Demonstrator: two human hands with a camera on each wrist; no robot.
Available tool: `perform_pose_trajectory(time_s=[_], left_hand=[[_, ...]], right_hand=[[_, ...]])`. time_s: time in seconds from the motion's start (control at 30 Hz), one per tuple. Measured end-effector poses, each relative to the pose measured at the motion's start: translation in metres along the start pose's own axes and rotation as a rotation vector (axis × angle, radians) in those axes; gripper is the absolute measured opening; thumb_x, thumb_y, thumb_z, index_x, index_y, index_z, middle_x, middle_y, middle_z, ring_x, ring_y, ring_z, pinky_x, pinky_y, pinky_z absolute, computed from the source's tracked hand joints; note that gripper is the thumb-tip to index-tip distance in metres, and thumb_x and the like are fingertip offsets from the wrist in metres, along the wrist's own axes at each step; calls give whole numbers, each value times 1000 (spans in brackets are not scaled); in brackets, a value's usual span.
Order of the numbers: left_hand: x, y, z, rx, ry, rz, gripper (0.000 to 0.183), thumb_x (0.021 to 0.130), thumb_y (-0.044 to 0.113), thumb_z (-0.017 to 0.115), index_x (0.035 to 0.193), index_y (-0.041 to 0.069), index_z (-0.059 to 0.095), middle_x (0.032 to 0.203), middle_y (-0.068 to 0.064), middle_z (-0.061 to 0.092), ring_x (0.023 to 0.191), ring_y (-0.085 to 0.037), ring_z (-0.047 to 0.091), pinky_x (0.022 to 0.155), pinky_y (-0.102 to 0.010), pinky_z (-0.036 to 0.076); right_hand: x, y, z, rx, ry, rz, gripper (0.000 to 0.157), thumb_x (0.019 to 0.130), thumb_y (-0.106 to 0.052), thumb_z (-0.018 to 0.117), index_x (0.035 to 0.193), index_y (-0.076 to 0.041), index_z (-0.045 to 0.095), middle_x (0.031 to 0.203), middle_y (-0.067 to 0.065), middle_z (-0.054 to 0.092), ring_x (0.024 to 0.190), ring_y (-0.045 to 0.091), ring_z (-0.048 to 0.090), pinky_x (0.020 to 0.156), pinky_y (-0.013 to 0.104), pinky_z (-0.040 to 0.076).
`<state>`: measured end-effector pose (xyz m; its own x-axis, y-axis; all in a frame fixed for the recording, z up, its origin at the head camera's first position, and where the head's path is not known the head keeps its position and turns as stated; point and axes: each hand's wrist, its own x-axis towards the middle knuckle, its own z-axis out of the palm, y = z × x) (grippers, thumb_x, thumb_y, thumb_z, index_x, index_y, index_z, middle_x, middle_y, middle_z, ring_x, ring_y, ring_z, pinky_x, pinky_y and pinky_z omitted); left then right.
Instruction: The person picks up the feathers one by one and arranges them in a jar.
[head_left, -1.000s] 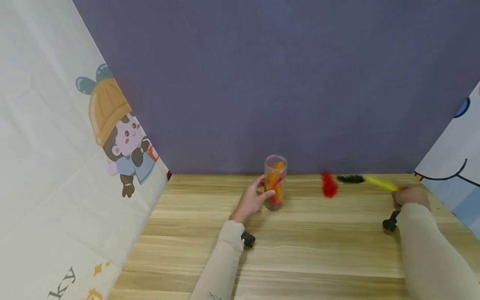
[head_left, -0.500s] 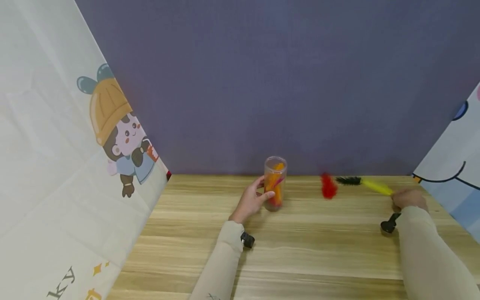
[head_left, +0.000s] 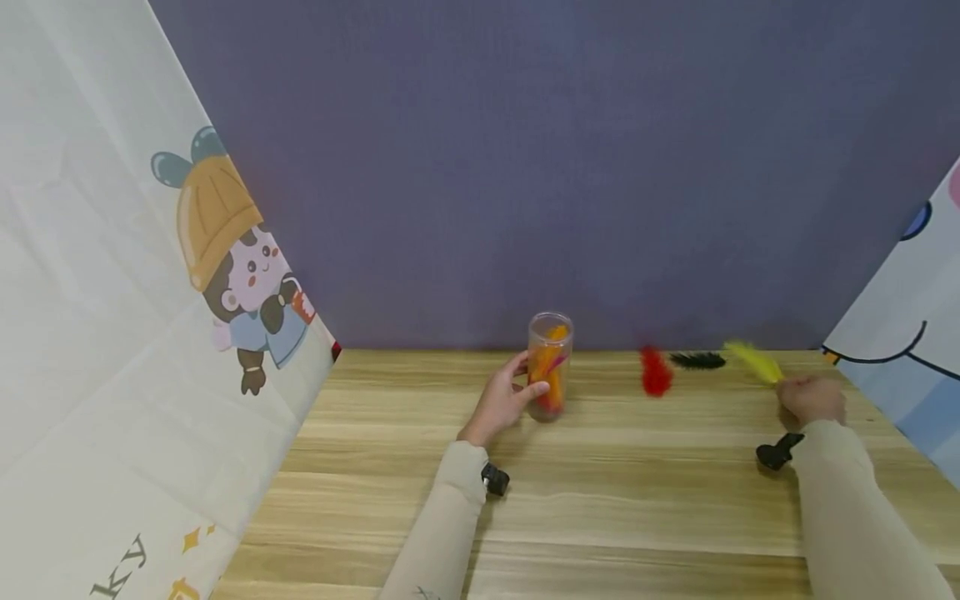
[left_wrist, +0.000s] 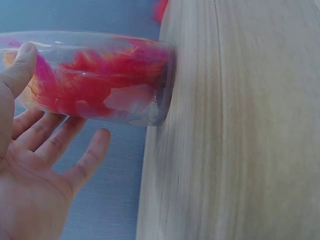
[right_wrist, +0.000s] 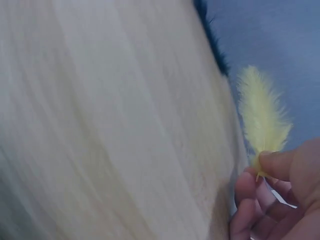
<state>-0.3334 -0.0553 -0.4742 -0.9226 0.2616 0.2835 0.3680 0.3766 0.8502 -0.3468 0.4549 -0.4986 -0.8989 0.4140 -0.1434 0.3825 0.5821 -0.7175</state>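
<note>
My left hand (head_left: 504,400) holds a clear cylindrical cup (head_left: 550,333) upright on the table, thumb on one side and fingers round the other. Inside it, in the left wrist view, are red, orange and magenta feathers (left_wrist: 95,82). At the right, my right hand (head_left: 812,398) pinches a yellow feather (right_wrist: 262,110) by its quill between thumb and forefinger, its tip pointing up and away. Left of that feather a black feather (head_left: 697,360) lies near the table's back edge, and beside it a red fluffy feather (head_left: 656,372).
The wood-grain table (head_left: 637,500) ends at a dark blue-grey backdrop (head_left: 525,167). A white sheet with a cartoon child (head_left: 255,267) covers the left side; another printed sheet (head_left: 915,367) stands at the right. Each wrist carries a small black camera (head_left: 776,452).
My right hand has shifted slightly left with the yellow feather, whose tip has swung upward off the black feather's end. The left hand and cup have stayed in place.
</note>
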Motion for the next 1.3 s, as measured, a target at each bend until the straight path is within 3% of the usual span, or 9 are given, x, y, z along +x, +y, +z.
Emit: perform_pose_trajectory(time_s=[0.07, 0.13, 0.3, 0.4, 0.5, 0.63, 0.83, 1.07, 1.3], left_hand=[[1, 0, 0, 0, 1, 1, 61, 95, 31, 73, 151, 19, 50, 143, -13, 62, 130, -25, 60, 93, -35, 57], [1, -1, 1, 3, -2, 2, 61, 95, 31, 73, 151, 19, 50, 143, -13, 62, 131, -26, 60, 93, -34, 57], [1, -1, 1, 3, -8, 6, 61, 96, 31, 73, 151, 19, 50, 142, -12, 63, 131, -27, 59, 93, -33, 57], [1, -1, 2, -1, -3, 6, 61, 96, 30, 73, 151, 18, 50, 141, -13, 63, 130, -27, 60, 93, -35, 57], [2, -1, 2, -3, 2, 4, 61, 95, 29, 73, 150, 18, 50, 141, -14, 63, 129, -27, 60, 93, -37, 58], [2, -2, 3, 5, 2, -2, 62, 95, 32, 73, 151, 18, 50, 141, -14, 63, 129, -27, 60, 93, -35, 58], [2, -3, 2, 24, -3, -4, 62, 95, 35, 72, 151, 20, 50, 142, -13, 63, 129, -25, 60, 91, -30, 57], [2, -3, 2, 15, 7, 9, 59, 96, 29, 73, 150, 20, 51, 141, -11, 63, 129, -25, 60, 92, -33, 57], [4, -3, 5, 9, 2, 21, 60, 95, 29, 73, 149, 16, 51, 139, -13, 64, 128, -26, 61, 91, -36, 58]], right_hand=[[-2, -2, 3, 131, -19, 20, 37, 96, -24, 53, 106, 9, 66, 68, 6, 69, 63, 22, 65, 55, 40, 56], [-4, -3, 7, 266, -33, 48, 26, 97, -24, 53, 98, -4, 69, 61, -3, 67, 56, 17, 64, 53, 39, 57], [-9, -8, 17, 555, -30, 135, 20, 102, -30, 56, 85, -27, 67, 60, -6, 68, 52, 16, 64, 48, 38, 54], [-14, -15, 25, 693, 40, 171, 19, 102, -29, 57, 86, -29, 65, 60, -7, 68, 51, 14, 64, 46, 35, 53], [-21, -25, 32, 839, 139, 168, 18, 103, -21, 58, 86, -25, 65, 59, -10, 66, 51, 9, 64, 45, 27, 52], [-28, -37, 37, 1025, 206, 149, 23, 102, -11, 58, 83, -19, 66, 60, -12, 64, 50, 4, 62, 43, 19, 50], [-38, -48, 36, 1156, 170, 170, 18, 101, -7, 60, 87, -14, 69, 70, -8, 66, 59, 5, 63, 49, 19, 53], [-46, -58, 33, 1330, 132, 114, 10, 93, 4, 68, 89, -5, 71, 79, -1, 69, 62, 10, 67, 56, 22, 58], [-51, -65, 29, 1286, 121, 61, 9, 93, 1, 69, 92, -7, 72, 86, -4, 69, 65, 9, 71, 61, 20, 60]])
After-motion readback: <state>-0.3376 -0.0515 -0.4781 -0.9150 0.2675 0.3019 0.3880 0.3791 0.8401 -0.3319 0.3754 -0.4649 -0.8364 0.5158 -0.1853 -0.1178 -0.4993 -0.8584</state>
